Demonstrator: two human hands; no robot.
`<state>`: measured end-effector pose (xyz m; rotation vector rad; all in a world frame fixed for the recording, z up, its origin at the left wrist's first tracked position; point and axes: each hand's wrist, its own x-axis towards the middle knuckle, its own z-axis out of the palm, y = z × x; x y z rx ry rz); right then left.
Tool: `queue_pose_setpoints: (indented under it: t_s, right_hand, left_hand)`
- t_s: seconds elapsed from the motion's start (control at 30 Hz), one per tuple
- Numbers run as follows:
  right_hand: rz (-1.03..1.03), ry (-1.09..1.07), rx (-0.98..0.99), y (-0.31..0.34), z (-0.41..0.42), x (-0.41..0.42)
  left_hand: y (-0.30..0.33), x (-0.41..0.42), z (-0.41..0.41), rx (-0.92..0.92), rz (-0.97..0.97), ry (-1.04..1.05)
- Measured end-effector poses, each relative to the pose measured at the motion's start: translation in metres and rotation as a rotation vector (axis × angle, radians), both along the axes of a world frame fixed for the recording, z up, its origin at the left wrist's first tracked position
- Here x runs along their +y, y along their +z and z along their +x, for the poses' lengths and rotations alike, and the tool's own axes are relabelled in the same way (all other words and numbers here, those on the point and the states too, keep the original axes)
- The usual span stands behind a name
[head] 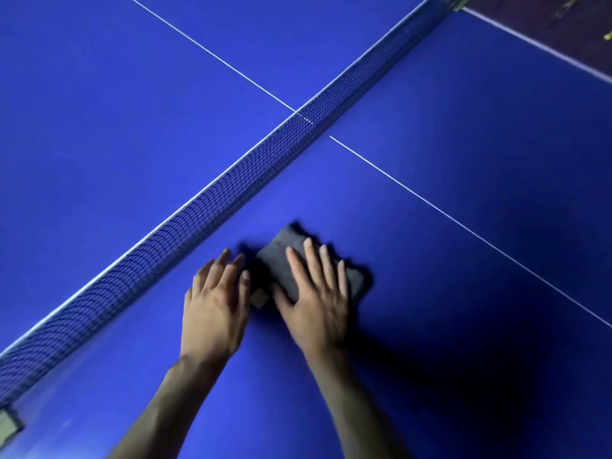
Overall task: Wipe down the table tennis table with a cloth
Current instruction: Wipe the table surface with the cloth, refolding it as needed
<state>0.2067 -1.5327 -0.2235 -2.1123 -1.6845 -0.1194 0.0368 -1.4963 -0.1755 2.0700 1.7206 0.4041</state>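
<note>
Blue fills nearly the whole view: the desk, a table tennis top with a smooth matte surface, is stretching away under uneven light, brighter near the middle and falling into shadow at lower right. A thin white centre line is crossing it diagonally, straight and crisp. A net is running from lower left to upper right, dark fine mesh with a pale tape along its top edge, and its clamp is showing at the lower left corner. At the far upper right a white edge stripe is bordering the top, with dark flooring beyond it (details there are too blurred to name).

On the near half, just beside the net, a cloth is lying flat on the surface. It is dark grey, soft-looking, folded into a rough rectangle with slightly rumpled corners; a small pale tag is sticking out at its near edge.

The right hand is resting palm down on the cloth, fingers extended and spread, pressing rather than clutching. The left hand is lying flat too, fingers loosely spread, alongside the cloth's left edge, fingertips reaching its border. Both forearms are bare. Slight motion blur is softening the fingers and cloth edges.
</note>
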Motion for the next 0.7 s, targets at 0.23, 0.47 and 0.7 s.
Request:
queue_pose_setpoints:
  t_s: [0.23, 0.47, 0.7]
  right_hand:
    - [-0.061, -0.271, -0.054, -0.006, 0.177, 0.086]
    - [-0.139, -0.37, -0.003, -0.005, 0.198, 0.101]
    - [-0.04, -0.238, 0.008, 0.004, 0.054, -0.031]
  left_hand:
    - [-0.015, -0.019, 0.009, 0.091, -0.11, -0.067]
    - [-0.008, -0.018, 0.013, 0.052, -0.153, -0.031]
    - [0.002, -0.002, 0.009, 0.144, -0.225, -0.142]
